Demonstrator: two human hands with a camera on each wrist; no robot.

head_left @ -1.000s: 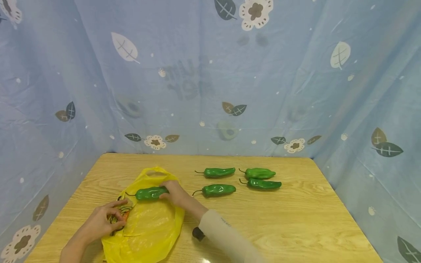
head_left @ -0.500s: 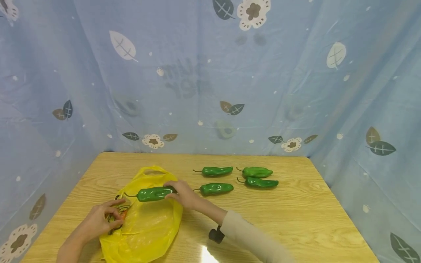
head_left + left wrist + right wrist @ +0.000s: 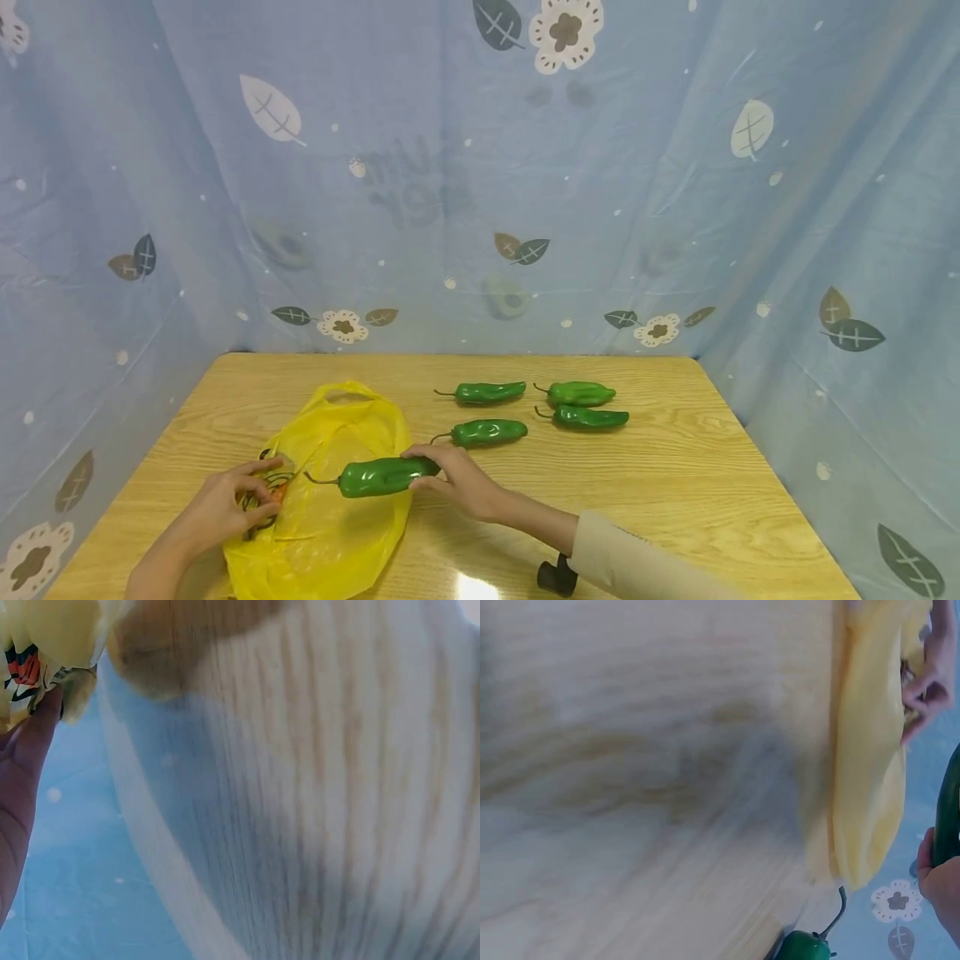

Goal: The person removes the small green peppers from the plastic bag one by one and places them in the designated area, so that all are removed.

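Observation:
A yellow plastic bag (image 3: 330, 533) lies on the left of the table, its handle loop at the far end. At the bag's printed left edge, my left hand (image 3: 225, 502) pinches the plastic between thumb and fingers; the left wrist view shows the thumb against the bag (image 3: 64, 630). My right hand (image 3: 461, 482) grips a long green pepper (image 3: 375, 477) by its tip end, stem pointing left, over the right part of the bag. In the right wrist view the held pepper (image 3: 949, 806) stands at the right border, partly cut off.
Several more green peppers lie behind and to the right: one near the right hand (image 3: 490, 432), one behind it (image 3: 491, 392), and a close pair (image 3: 581, 417). The wooden table (image 3: 637, 517) is enclosed by a blue patterned curtain (image 3: 420, 167).
The right hand has drawn the pepper to the right and closer to the person, from the bag's far part. My left hand keeps its pinch on the bag's edge. The head view shifts slightly.

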